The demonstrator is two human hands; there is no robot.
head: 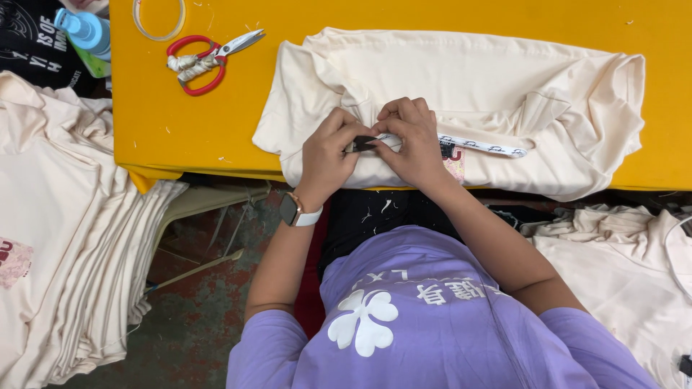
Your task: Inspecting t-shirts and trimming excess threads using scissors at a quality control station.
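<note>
Along the near edge of the yellow table [144,130], a cream garment [504,94] lies folded, neckline toward the person. Both hands meet at the collar. The left hand [328,155] is closed on a small black thread snip [360,143], blade pointed at the seam. The right hand [414,140] presses down and pinches the printed neck tape [483,147], apparently to hold the fabric taut and flat for the blade. A smartwatch [292,210] sits on the left wrist.

Red-handled scissors [205,61], handles wrapped in cloth strip, rest toward the far left corner, clear of the work. A tape ring [158,18] lies at the far edge beside them. 1 stack of cream garments [65,216] sits left of the table, and 1 more garment [620,252] lies to the right.
</note>
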